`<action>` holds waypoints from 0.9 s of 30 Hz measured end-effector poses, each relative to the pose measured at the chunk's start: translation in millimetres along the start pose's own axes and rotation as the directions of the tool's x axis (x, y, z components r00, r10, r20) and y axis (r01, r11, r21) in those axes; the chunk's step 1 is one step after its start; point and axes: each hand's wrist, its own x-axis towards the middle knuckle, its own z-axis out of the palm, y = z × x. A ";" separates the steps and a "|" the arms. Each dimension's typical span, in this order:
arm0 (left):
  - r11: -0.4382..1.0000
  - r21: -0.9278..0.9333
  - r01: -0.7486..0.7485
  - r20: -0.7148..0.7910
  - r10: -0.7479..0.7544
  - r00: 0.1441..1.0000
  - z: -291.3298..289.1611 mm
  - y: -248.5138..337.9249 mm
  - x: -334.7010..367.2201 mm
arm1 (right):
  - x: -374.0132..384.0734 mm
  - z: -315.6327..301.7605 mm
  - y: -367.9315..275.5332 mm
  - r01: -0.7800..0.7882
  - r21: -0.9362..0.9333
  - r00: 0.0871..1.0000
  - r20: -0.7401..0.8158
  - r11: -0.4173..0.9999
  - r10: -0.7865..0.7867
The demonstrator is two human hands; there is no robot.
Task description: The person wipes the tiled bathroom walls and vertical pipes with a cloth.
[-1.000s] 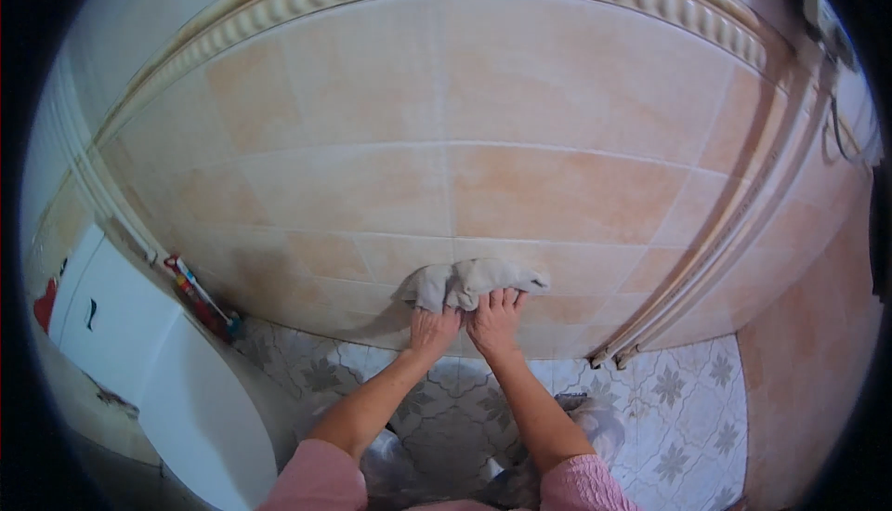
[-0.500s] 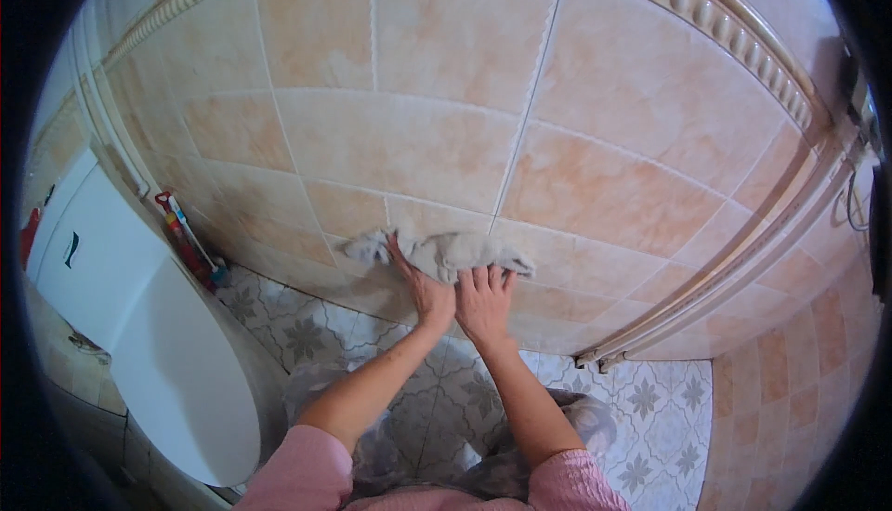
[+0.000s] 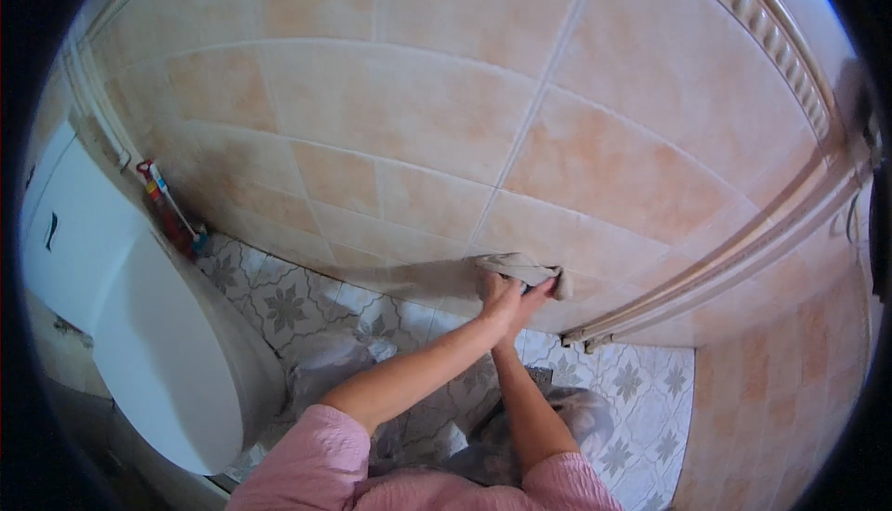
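A greyish-white cloth (image 3: 517, 262), bunched into folds, lies against the lower part of the tiled wall (image 3: 390, 121). My left hand (image 3: 501, 298) is closed on its left and middle part, with the fingers partly hidden in the folds. Close beside it, my right hand (image 3: 531, 307) grips the cloth's right end, its fingertips tucked under the fabric. The wrists almost cross, the left forearm reaching over to the right.
On the left stands a white toilet (image 3: 177, 362) with its lid down. A long-handled brush and a red bottle (image 3: 172, 218) stand in the corner behind it. Pipes (image 3: 715, 274) run along the wall at right. The floor (image 3: 288, 307) has patterned tiles.
Both hands and the cloth have shifted right along the wall. The cloth, stretched out wide before, is now bunched up, and my fingers have curled into it. The view has moved slightly.
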 end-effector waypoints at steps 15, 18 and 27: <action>0.640 -0.508 0.577 0.267 -0.519 0.812 -4.8 -42.4 29.1 | 0.3 -11.3 14.4 -0.503 0.569 0.861 0.270 0.651 0.430; 0.626 -0.398 0.670 0.359 -0.566 0.742 33.3 -36.0 13.5 | 36.1 -18.9 44.2 -0.621 0.651 0.710 0.234 0.436 0.664; 0.874 -0.024 0.485 0.509 -0.407 0.759 91.6 22.0 -10.5 | 114.5 -78.0 54.1 -0.440 0.880 0.645 0.169 0.181 0.745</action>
